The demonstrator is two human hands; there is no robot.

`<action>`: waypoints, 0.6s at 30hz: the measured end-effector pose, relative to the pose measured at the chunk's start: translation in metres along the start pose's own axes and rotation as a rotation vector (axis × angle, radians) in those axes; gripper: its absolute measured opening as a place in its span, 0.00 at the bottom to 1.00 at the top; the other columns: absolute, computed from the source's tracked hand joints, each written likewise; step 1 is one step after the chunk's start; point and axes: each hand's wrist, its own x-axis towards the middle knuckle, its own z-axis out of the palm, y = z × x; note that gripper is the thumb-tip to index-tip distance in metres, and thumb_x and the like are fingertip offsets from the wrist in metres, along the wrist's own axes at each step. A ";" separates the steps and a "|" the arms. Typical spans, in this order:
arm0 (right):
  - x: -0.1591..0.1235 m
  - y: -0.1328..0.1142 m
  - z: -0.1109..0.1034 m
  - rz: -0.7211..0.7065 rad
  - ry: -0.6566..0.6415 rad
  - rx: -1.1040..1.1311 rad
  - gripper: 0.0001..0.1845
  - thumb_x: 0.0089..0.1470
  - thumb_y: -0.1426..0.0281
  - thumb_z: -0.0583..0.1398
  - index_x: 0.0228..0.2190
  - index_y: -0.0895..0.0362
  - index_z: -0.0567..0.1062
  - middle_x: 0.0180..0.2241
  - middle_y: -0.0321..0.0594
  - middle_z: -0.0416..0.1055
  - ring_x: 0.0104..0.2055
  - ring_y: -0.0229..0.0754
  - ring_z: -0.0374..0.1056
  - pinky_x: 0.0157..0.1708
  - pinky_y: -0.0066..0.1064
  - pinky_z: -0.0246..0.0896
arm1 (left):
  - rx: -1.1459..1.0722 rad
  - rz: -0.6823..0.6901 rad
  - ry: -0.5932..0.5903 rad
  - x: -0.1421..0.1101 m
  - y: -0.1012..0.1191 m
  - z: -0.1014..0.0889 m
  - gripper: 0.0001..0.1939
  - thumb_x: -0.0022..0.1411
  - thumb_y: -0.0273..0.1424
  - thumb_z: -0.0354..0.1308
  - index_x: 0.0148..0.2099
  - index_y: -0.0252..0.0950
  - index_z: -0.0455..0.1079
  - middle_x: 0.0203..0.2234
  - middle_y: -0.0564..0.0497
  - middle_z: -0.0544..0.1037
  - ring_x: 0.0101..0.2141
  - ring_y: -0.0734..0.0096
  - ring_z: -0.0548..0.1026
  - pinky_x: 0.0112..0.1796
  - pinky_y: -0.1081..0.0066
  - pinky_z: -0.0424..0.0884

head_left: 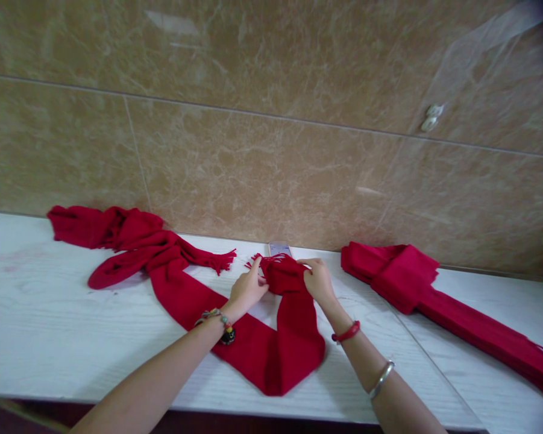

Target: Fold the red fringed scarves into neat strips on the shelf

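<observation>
A long red scarf lies across the white table, bent into a V close to the front edge. Its fringed end is folded over at the top, between my two hands. My left hand grips the left side of this end, thumb uppermost, with the fingertips partly hidden. At the right side, my right hand pinches the cloth with curled fingers. The scarf's other part runs up to the left into a loose, crumpled heap of red cloth, with a fringe pointing right.
To the right lies a folded stack of red scarves, its long tail reaching the frame's edge. A phone rests against the brown marble wall behind my hands. The white table has a seam on the right and a front edge below.
</observation>
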 end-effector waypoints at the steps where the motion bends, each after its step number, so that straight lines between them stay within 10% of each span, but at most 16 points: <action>1: -0.002 -0.003 -0.003 -0.056 0.015 -0.116 0.20 0.39 0.81 0.49 0.31 0.59 0.76 0.40 0.49 0.67 0.40 0.45 0.64 0.43 0.38 0.57 | 0.045 0.000 0.007 -0.001 0.001 -0.001 0.38 0.52 0.24 0.56 0.62 0.37 0.44 0.34 0.49 0.77 0.37 0.68 0.74 0.35 0.73 0.66; 8: -0.015 -0.032 -0.006 -0.464 -0.363 -0.516 0.11 0.50 0.68 0.56 0.33 0.57 0.77 0.39 0.46 0.69 0.43 0.47 0.62 0.43 0.38 0.54 | 0.175 -0.008 0.045 -0.004 0.004 -0.006 0.36 0.53 0.20 0.52 0.62 0.40 0.46 0.35 0.48 0.76 0.37 0.68 0.74 0.36 0.73 0.65; 18: -0.011 -0.031 -0.001 -0.278 -0.403 -0.368 0.14 0.53 0.72 0.51 0.25 0.58 0.76 0.28 0.42 0.74 0.30 0.40 0.67 0.31 0.26 0.55 | 0.199 -0.005 0.125 -0.005 0.008 -0.007 0.28 0.60 0.35 0.49 0.61 0.36 0.49 0.29 0.48 0.75 0.31 0.65 0.74 0.30 0.73 0.64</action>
